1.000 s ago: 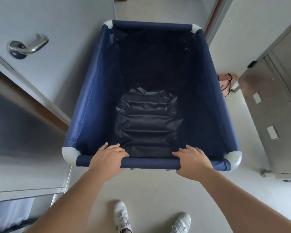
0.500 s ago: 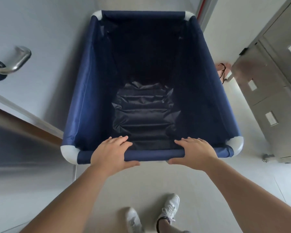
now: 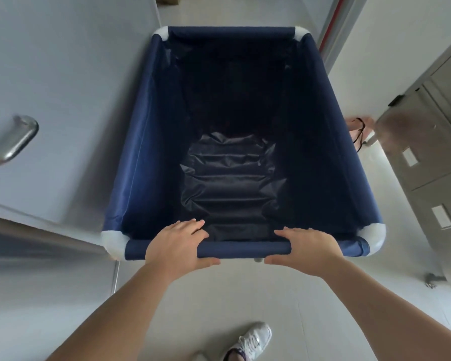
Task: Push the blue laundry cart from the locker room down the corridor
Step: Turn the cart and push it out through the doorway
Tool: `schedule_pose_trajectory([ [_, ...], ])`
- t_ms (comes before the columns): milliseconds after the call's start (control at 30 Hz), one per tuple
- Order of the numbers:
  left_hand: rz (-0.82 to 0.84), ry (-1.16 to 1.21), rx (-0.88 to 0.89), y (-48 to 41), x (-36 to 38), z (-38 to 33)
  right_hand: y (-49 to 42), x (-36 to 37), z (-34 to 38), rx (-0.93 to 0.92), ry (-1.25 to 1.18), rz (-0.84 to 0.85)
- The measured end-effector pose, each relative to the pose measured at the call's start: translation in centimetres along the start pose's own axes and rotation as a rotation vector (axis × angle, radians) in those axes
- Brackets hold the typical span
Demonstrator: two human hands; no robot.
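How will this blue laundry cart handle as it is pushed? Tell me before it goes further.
The blue laundry cart probably pushes lightly: only crumpled dark lining shows at its bottom. Its fabric walls will likely flex, so steering should come through the padded near rail, which the left hand and right hand both grip. It may scrape the door, which is close on its left side.

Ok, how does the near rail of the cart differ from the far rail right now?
The near rail carries both hands: the left hand and right hand wrap it, covering parts of it, while the far rail is bare along its whole length. The near rail looks longer in this wide-angle view, the far rail shorter. Both are blue fabric-covered bars of the cart, ending in white corner pieces.
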State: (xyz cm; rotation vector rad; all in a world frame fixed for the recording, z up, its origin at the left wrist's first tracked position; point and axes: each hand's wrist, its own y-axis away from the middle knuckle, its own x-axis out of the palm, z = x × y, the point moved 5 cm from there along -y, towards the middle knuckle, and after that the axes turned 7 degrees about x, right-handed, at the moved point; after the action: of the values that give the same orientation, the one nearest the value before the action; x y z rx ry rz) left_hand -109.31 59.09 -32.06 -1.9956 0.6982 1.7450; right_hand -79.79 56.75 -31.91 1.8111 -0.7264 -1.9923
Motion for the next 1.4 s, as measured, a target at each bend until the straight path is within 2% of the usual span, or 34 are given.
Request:
schedule_pose_trajectory([
  [367,-0.057,-0.04,0.021,-6.4,-0.8,4.0,-6.1,-4.8,0.8,-0.022,-0.028,-0.083],
  [800,-0.066,-0.028,0.075,-13.2,-2.3,12.7,-13.0,-9.9,5.1,0.053,-0.06,-0.062],
  [1100,-0.027,-0.034,0.111,-19.1,-3.5,18.5,-18.6,-13.9,7.4,0.076,-0.057,-0.11],
  [1400,0.018,-0.057,0.074,-26.4,-4.2,22.5,-25.4,-18.5,7.2,0.066,-0.053,-0.083],
])
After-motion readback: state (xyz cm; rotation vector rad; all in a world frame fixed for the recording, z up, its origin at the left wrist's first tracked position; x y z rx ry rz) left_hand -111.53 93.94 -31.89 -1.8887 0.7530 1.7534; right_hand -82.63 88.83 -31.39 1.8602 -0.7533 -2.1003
